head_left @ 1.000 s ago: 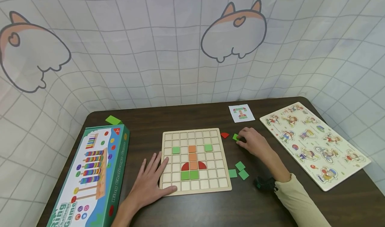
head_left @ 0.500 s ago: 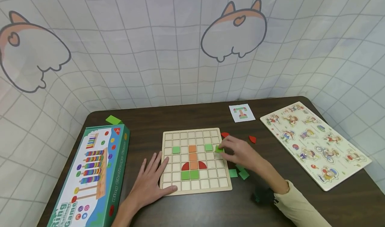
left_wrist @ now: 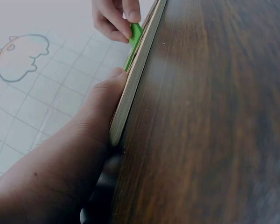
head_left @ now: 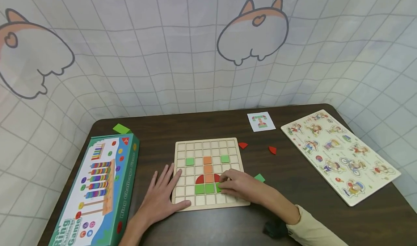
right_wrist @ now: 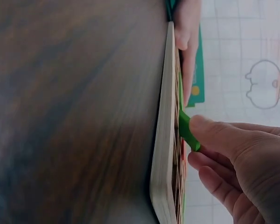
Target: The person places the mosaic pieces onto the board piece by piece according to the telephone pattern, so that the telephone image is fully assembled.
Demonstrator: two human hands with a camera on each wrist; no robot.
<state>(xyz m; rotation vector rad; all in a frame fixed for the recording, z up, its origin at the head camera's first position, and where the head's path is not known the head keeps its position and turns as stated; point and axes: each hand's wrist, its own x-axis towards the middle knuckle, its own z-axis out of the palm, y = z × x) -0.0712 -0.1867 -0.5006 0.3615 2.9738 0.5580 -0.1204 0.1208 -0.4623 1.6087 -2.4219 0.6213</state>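
**One dark brown wood-grain table (head_left: 195, 229) before us**

On its left side we see a long teal cardboard box (head_left: 97, 191) printed with ring toys; on the right lies a cream rectangular board with cartoon figures (head_left: 338, 155). Between them we find a pale wooden board divided into square cells (head_left: 198, 161).

The left hand (head_left: 160, 193) lies at that gridded board's left edge, fingers straight and spread, its thumb reaching over the near-left corner. The right hand (head_left: 242, 186) pinches a bright-green square tile (right_wrist: 189, 133) between thumb and fingers, over the board's near half.

Next, a white paper card with a printed figure (head_left: 261, 121) lies near the table's far edge, and a lime-green block (head_left: 122, 129) sits just behind the box's far end.

Among the flat pieces, we see the pinched tile tilted, one side at the board and the other raised, just right of two adjoining green square tiles (head_left: 199, 189). Beyond these, three orange square tiles (head_left: 208, 169) form a column, two red rounded pieces (head_left: 200, 179) flanking its nearest square, the right one partly hidden by the hand. Two lone green tiles (head_left: 190, 161) lie level with the column's top, one each side. Right of the board, two red fan-shaped pieces (head_left: 272, 150) and a loose green tile (head_left: 259, 178) rest on the table.
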